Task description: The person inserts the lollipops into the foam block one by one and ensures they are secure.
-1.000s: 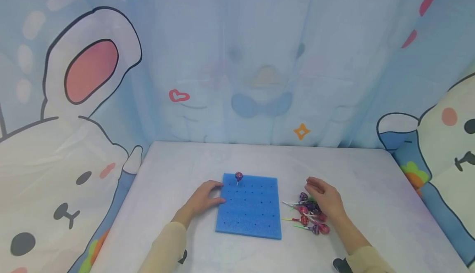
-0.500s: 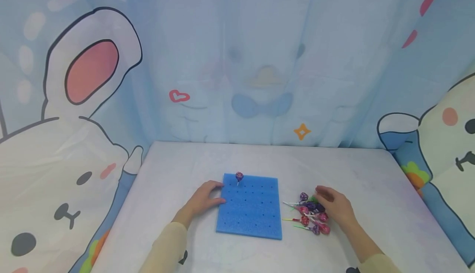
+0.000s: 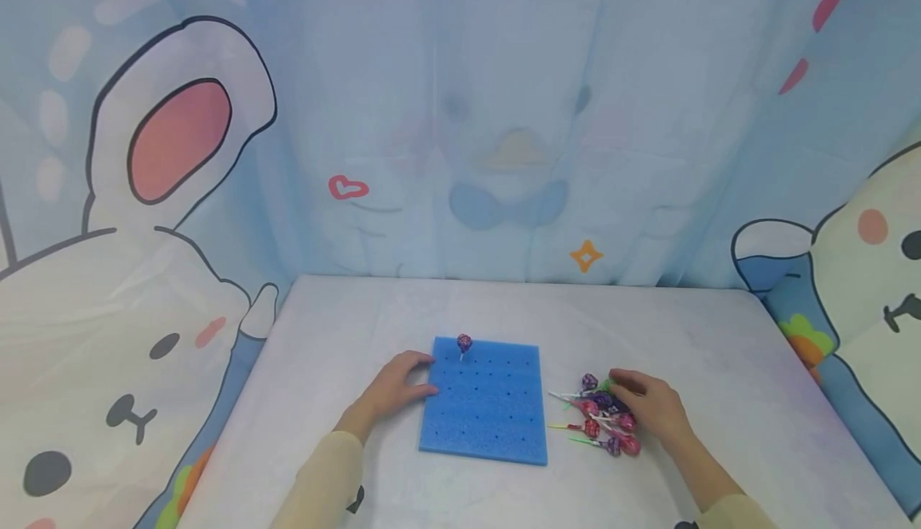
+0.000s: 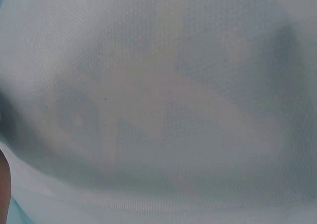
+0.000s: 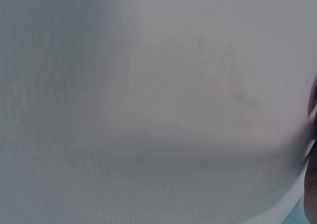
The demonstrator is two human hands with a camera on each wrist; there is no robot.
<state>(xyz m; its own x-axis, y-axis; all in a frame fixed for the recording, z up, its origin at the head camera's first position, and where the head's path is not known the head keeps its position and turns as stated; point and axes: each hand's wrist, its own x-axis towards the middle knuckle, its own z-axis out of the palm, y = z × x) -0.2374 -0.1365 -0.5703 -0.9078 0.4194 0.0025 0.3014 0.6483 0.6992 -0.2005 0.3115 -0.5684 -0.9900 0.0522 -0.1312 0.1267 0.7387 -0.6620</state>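
A blue foam board (image 3: 482,401) with rows of small holes lies on the table. One dark red-and-purple wrapped lollipop (image 3: 464,343) stands upright in it near the far left corner. My left hand (image 3: 392,385) touches the board's left edge with spread thumb and fingers. To the right of the board lies a loose pile of lollipops (image 3: 604,421) in purple, red and pink wrappers, with sticks mostly pointing left. My right hand (image 3: 651,405) is at the pile's far right side, its fingertips by a partly covered green lollipop (image 3: 607,386); no firm hold shows. Both wrist views show mostly pale cloth.
A pale cloth covers the table (image 3: 345,313). Behind it hangs a light blue curtain (image 3: 518,73) printed with cartoon animals. Black wrist gear (image 3: 356,499) shows below the left sleeve.
My right hand has shifted right from above the pile, then lowered a little beside the green lollipop. The left hand, board and standing lollipop have stayed in place.
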